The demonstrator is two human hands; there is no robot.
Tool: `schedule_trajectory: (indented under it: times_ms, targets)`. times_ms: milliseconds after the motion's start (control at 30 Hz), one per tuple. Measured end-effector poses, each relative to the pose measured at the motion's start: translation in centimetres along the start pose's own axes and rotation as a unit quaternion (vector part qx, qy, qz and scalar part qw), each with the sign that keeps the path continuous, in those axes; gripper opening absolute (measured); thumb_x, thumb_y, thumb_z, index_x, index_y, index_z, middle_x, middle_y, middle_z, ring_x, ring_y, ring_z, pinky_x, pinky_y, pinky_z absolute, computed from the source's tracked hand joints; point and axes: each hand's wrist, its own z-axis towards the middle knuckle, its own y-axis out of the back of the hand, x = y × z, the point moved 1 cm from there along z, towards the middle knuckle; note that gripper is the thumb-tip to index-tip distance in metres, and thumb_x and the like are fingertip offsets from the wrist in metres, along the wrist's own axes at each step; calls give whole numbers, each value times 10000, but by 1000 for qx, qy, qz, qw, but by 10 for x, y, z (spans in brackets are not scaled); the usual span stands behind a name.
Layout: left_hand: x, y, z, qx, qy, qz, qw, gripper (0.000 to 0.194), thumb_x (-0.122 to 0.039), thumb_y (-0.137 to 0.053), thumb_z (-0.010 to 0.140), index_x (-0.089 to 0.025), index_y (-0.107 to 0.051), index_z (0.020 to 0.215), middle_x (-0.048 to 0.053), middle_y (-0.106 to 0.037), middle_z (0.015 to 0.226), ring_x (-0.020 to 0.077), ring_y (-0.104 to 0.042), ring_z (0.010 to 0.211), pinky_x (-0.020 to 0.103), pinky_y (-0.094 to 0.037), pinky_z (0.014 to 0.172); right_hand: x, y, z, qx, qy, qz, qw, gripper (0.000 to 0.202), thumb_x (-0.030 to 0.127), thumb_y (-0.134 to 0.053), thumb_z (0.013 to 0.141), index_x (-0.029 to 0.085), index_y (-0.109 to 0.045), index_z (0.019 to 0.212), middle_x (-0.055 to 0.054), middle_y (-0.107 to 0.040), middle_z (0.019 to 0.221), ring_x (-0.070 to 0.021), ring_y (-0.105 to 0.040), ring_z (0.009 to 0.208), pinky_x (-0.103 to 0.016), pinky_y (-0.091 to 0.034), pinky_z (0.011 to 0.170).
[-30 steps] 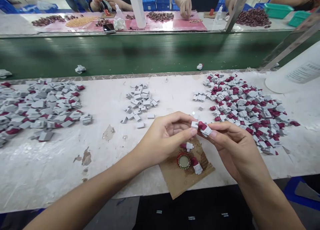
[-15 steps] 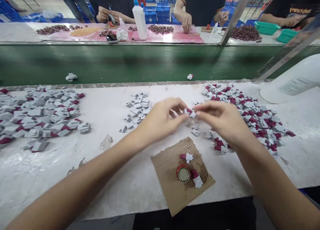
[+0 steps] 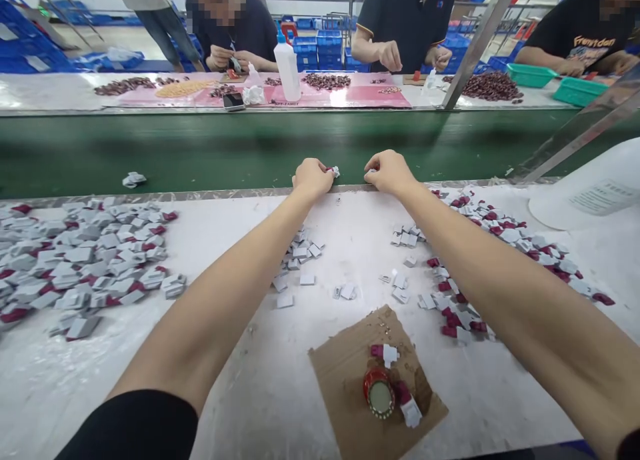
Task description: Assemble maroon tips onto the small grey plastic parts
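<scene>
My left hand reaches over the near edge of the green belt, its fingers closed on a small grey and maroon part. To its right, my right hand is also at the belt edge, pinching a small whitish part mostly hidden by the fingers. Nearer me lies a brown cardboard piece bearing a red-rimmed bottle cap and two grey and maroon parts. Loose grey pieces lie beside my left forearm, and a mixed heap lies under my right forearm.
A large heap of grey and maroon parts covers the left of the table. A big white bottle and a metal post stand at right. A grey part rests on the belt. People work across it.
Both hands have moved forward from above the table to the belt edge and apart from each other. The small part seen on the belt near the right hand is now hidden or taken up.
</scene>
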Motion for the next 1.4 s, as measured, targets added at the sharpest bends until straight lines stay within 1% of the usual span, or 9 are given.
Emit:
schedule_trajectory:
  times_ms: [133,233,433,533,667,767,867,967,1400]
  targets:
    - [-7,26,-53,38,-83,-20,996,332,-252,-825,944,-187,-725,1254,144,-772,1296,332,-677,1250,464,-528,1087,9,24,-63,-14,76,57,995,334,81,-762,878,187,-803,1192,-101,-825,1244,-276,-769,1051,-421,-615,1003]
    - [-12,39,-112,191,-163,-167,954,283,-383,-761,1031,-193,-742,1240,80,-799,1047,247,-738,991,384,-580,903,15,38,-129,-14,169,152,974,395,190,-746,919,220,-686,1308,-98,-810,1253,-267,-767,1019,-397,-625,861]
    - [0,47,-209,292,-35,-380,877,266,-303,-906,913,-185,-750,1092,72,-819,1060,221,-777,988,370,-624,917,13,41,-235,8,109,253,961,223,272,-778,994,279,-724,1210,-58,-781,1161,-247,-781,1018,-377,-658,886]
    - [7,47,-245,325,39,-425,844,285,-365,-923,918,-198,-733,1051,38,-797,903,207,-769,869,368,-639,867,6,35,-266,53,58,352,933,90,358,-823,1027,299,-820,1094,-49,-804,1105,-248,-808,1050,-339,-689,920]
    - [13,50,-277,384,73,-441,808,316,-481,-832,1000,-214,-689,1087,52,-794,925,220,-780,896,394,-636,899,-4,27,-294,101,-40,454,884,172,416,-929,940,308,-882,1065,-48,-848,1043,-245,-841,890,-305,-728,772]
    - [23,58,-273,366,-18,-306,879,307,-463,-791,1022,-231,-709,1206,85,-800,1073,270,-768,1003,448,-624,924,-10,26,-307,69,-56,455,886,162,443,-939,918,305,-905,994,-60,-864,1003,-254,-851,846,-282,-731,699]
    - [42,70,-245,145,-165,-37,975,242,-294,-738,1036,-231,-722,1269,134,-748,1284,347,-677,1217,556,-546,1078,-14,31,-318,8,9,374,927,87,407,-911,937,325,-916,965,-62,-877,984,-270,-865,891,-274,-735,740]
    - [63,75,-215,4,-206,142,968,216,-184,-700,1023,-206,-731,1236,159,-719,1273,398,-596,1265,605,-501,1109,-16,33,-331,-10,54,324,945,63,345,-860,981,361,-904,1023,-46,-883,1021,-274,-867,933,-283,-739,747]
    - [65,74,-183,24,-185,138,973,109,-203,-749,942,-248,-649,952,97,-762,1016,340,-672,1026,485,-522,905,-12,24,-356,34,105,264,958,166,188,-767,1026,308,-834,1120,-59,-862,1095,-278,-875,983,-323,-753,825]
